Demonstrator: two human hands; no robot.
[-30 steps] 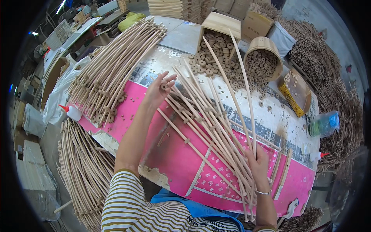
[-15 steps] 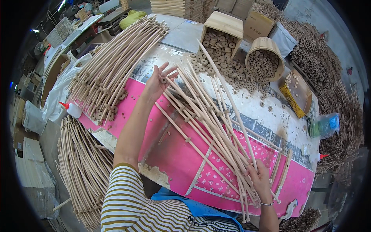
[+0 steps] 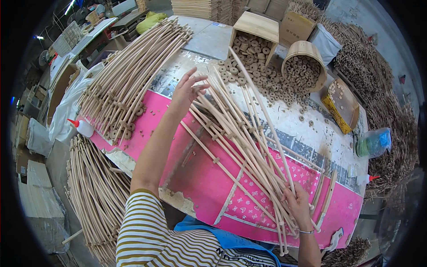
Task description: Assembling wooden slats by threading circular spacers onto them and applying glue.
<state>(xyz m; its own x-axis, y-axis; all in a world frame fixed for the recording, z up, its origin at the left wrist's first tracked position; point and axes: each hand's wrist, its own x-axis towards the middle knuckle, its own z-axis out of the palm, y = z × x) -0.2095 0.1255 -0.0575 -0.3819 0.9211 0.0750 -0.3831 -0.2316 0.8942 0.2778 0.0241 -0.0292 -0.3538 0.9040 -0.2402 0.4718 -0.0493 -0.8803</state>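
Note:
My right hand (image 3: 297, 204) is closed round the lower part of a long pale wooden rod (image 3: 262, 104). The rod slants up and left, its far end near the heap of wooden rings (image 3: 249, 55). My left hand (image 3: 186, 91) is raised beside the upper ends of a loose bundle of rods (image 3: 235, 129), fingers apart and slightly bent. Whether something small lies against its palm I cannot make out. Several bundled rods carry small wooden rings partway along, and their lower ends lie under and beside my right hand.
A larger rod stack (image 3: 133, 66) lies at left, near a red-tipped white glue bottle (image 3: 82, 127). More rods (image 3: 95, 200) stand below the table's left edge. A wooden box (image 3: 255, 24), a round tub (image 3: 303, 48) and a yellow carton (image 3: 334, 111) stand at the back right.
My left hand has turned, its fingers now pointing more to the right and bent closer together. My right hand keeps its hold, and the rod's upper end has shifted very slightly.

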